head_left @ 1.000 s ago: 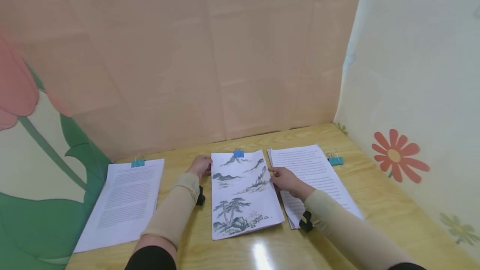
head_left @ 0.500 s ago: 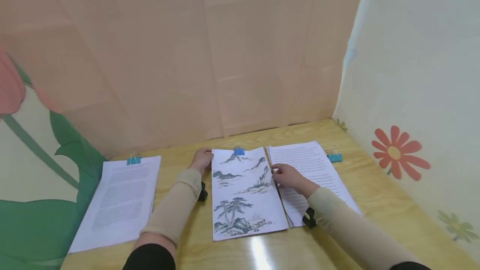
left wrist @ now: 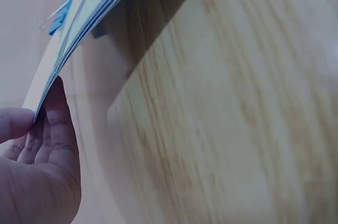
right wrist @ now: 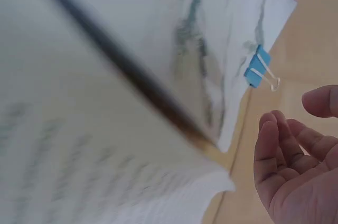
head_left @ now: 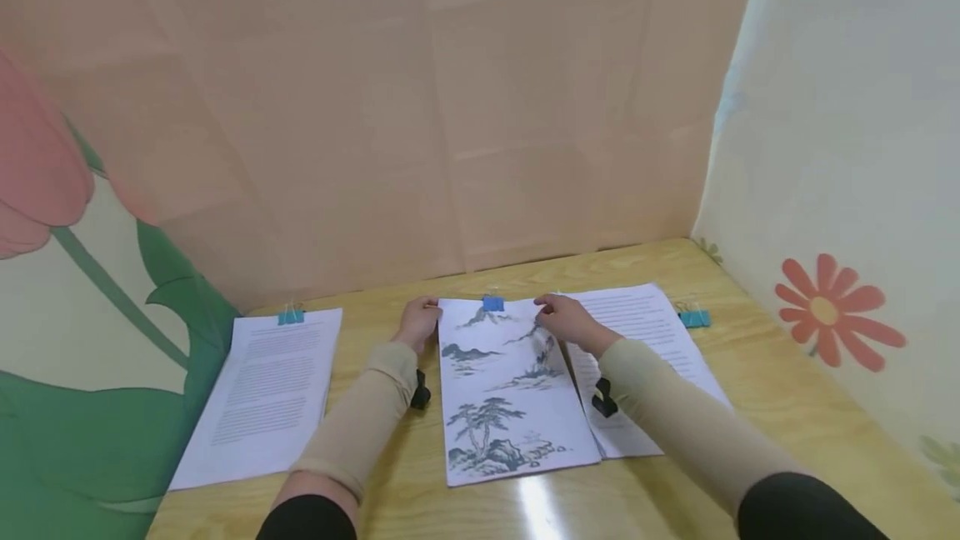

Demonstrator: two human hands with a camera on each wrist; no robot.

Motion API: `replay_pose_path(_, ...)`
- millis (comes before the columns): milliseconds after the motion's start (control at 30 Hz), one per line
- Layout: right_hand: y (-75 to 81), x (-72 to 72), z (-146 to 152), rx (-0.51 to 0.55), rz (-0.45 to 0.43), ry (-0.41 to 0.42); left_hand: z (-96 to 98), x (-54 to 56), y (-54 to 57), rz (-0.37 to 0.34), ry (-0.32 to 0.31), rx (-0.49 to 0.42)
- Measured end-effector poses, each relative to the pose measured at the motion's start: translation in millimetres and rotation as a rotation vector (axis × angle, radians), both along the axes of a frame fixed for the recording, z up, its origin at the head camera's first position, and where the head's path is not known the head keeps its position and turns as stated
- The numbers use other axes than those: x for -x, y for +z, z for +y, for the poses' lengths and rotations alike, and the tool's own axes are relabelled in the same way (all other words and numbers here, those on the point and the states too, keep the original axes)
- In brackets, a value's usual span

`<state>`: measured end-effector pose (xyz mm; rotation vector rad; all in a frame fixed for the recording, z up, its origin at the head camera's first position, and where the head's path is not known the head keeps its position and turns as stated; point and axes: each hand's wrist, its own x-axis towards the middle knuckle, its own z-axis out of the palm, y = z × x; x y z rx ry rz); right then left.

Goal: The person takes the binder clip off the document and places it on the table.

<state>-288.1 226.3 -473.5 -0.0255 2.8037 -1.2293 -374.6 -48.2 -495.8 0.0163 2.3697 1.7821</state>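
A stack of paper sheets (head_left: 517, 407) with a printed ink landscape lies at the middle of the table, a blue binder clip (head_left: 492, 303) on its top edge. My left hand (head_left: 418, 325) pinches its upper left corner. In the left wrist view, the thumb is in front and the fingers (left wrist: 60, 123) are behind the sheets, whose edge is raised above the wood. My right hand (head_left: 573, 325) is at the upper right corner in the head view. The right wrist view shows that hand's fingers (right wrist: 272, 150) loosely bent, with a gap to the thumb and no paper between them.
Right beside the landscape stack lies a stack of text pages (head_left: 626, 315), partly under my right forearm. A turquoise binder clip (head_left: 695, 319) is at its right. Another text stack (head_left: 262, 390) with its own clip (head_left: 291, 317) lies at the left. Walls stand behind and at both sides.
My right hand has left the landscape stack's right edge and moved up to its upper right corner. My left hand stays at the upper left corner. The view has shifted slightly.
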Motion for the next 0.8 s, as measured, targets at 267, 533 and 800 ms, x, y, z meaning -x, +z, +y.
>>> replay_pose_path(267, 20.8, 28.0, -32, -0.122, 0.088, 0.098, 1.1, -8.2, -2.6, 0.04, 0.032, -0.008)
replay_pose_path(533, 31.0, 44.6, -39, -0.163, 0.038, 0.12, 12.9, -20.5, -0.5, 0.019, 0.034, -0.039)
replay_pose_path(800, 38.0, 54.8, -32, -0.109, -0.065, 0.126, 26.9, -25.4, 4.0, 0.056, 0.044, -0.073)
